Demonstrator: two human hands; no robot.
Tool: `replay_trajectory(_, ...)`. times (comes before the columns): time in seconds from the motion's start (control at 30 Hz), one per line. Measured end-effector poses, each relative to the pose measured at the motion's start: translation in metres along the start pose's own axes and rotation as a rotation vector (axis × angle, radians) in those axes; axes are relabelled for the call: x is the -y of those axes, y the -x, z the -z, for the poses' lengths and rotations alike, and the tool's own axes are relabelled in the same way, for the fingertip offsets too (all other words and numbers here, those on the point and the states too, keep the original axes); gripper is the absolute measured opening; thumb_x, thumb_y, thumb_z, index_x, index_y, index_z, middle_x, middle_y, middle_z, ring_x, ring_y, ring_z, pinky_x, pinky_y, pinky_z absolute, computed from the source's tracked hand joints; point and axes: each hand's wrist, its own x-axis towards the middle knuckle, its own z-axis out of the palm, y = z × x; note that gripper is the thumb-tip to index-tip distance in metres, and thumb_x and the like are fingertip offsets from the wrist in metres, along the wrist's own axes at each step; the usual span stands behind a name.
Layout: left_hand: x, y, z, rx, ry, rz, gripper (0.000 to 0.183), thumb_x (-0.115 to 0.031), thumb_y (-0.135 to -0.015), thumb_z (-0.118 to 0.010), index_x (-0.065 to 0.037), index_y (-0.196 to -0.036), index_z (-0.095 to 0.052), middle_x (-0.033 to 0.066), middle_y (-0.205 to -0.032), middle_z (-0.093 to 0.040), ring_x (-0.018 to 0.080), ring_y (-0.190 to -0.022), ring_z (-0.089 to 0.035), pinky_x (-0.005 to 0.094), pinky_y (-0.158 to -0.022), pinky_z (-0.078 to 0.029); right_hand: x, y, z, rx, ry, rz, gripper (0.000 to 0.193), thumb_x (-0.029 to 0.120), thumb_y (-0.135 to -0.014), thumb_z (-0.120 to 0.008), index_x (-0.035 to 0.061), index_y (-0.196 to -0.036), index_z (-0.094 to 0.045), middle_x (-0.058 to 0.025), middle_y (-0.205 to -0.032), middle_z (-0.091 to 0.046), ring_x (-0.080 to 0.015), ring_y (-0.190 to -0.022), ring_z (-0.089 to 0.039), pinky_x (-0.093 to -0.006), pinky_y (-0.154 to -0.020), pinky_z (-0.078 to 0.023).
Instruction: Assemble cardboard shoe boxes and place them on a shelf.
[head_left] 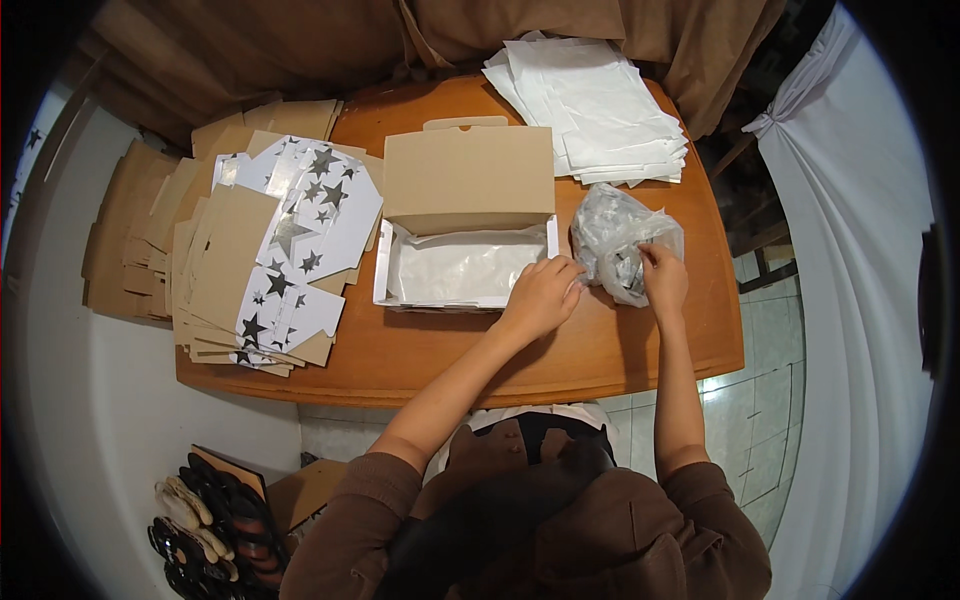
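A cardboard box (470, 178) stands with its lid raised on the wooden table in front of me, brown inside and white outside. White tissue paper (465, 265) lines its tray. To its right sits a crumpled clear plastic bag (610, 225) with small dark and silvery pieces inside. My left hand (543, 297) reaches past the box's near right corner, its closed fingertips at the bag's left edge. At the bag's right side, my right hand (664, 278) has its fingers pinched together at the opening; what lies between them is too small to make out.
Flat, unfolded cardboard boxes (225, 235), some printed with dark stars, are piled on the left. White paper sheets (610, 110) are stacked at the far right. Several pairs of footwear (215, 525) lie on the floor at lower left. A white curtain (850, 250) hangs at right.
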Motion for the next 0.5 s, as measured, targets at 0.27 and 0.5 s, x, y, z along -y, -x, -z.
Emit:
replay_trajectory(0.27,0.024,0.026,0.05,-0.034,0.004,-0.018,0.021,-0.013,-0.082,-0.057,-0.004,-0.101,-0.06,0.0109,-0.1,-0.06,0.0295,-0.094,-0.056,0.0388,-0.083,-0.043,0.047,0.033,-0.018,-0.205,-0.513,-0.065,0.014,0.008,-0.085,-0.059,0.0012,-0.095,-0.066,-0.0095,-0.084,-0.067,-0.018,-0.073,-0.063,-0.0297,-0.066,-0.049)
replay_trajectory(0.5,0.082,0.065,0.106,-0.141,-0.064,0.123,0.021,-0.014,-0.081,-0.058,-0.004,-0.1,-0.061,0.0122,-0.1,-0.06,0.0316,-0.093,-0.057,0.0411,-0.081,-0.044,0.157,0.049,-0.078,0.253,-0.901,-0.066,0.019,0.008,-0.085,-0.058,0.0002,-0.102,-0.063,-0.0081,-0.087,-0.067,-0.0149,-0.072,-0.065,-0.0257,-0.065,-0.048)
